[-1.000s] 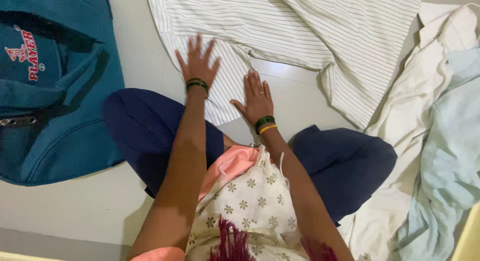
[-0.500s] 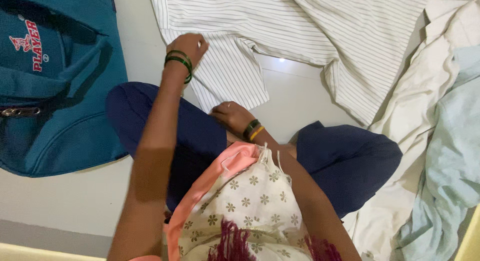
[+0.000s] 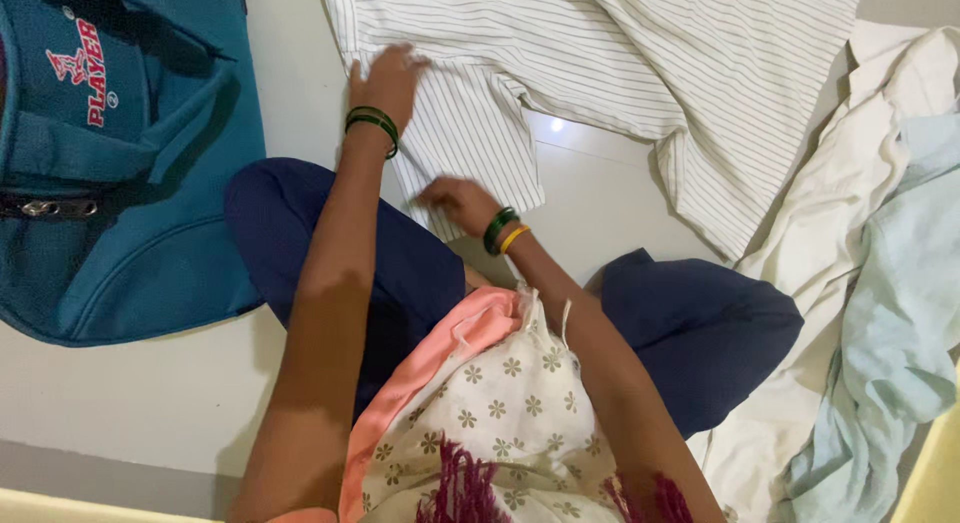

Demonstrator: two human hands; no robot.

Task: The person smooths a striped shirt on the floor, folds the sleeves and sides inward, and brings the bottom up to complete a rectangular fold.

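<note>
Head view, looking down past my lap at the floor (image 3: 150, 403): at the far left sits a teal bag (image 3: 130, 183) with a zipper and a red printed emblem, resting on the pale floor just beside my left knee. My left hand (image 3: 385, 81) lies on the white striped shirt (image 3: 600, 73), fingers curled down onto the edge of its sleeve near the shoulder; it looks like a pinch on the cloth, though the fingertips are partly hidden, so I cannot tell for sure. Green bangles ring that wrist. My right hand (image 3: 455, 201) is lower, at the sleeve's hem, knuckles up and fingers bent onto the fabric (a light grasp on the hem, as far as it shows), with a green and a yellow bangle on the wrist. The shirt is spread flat on the floor ahead of my crossed legs in dark blue trousers. At the far right lies a rumpled cream cloth (image 3: 800, 283), and on it, touching, a pale blue cloth (image 3: 900, 313).
</note>
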